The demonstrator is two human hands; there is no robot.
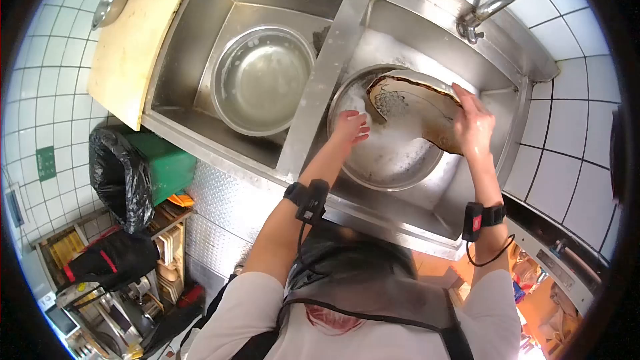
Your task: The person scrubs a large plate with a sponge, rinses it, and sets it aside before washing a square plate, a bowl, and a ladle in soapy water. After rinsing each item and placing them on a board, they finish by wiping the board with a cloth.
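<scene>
My right hand (475,122) grips the right end of a curved, dark-rimmed plate (427,103) with a dark line pattern on its pale surface. That plate is tilted over a round metal basin (390,177) of sudsy water in the right sink. Near the plate's left end is my left hand (351,128), its fingers curled in white suds at the basin's left side. Foam hides whatever those fingers may hold. Each forearm wears a strapped black device with a cable.
In the left sink stands a metal basin of clear water (263,80). A faucet (487,13) rises behind the right sink. At left are a wooden board (137,47), a green bin with a black bag (163,163), and a rack of kitchenware (120,300).
</scene>
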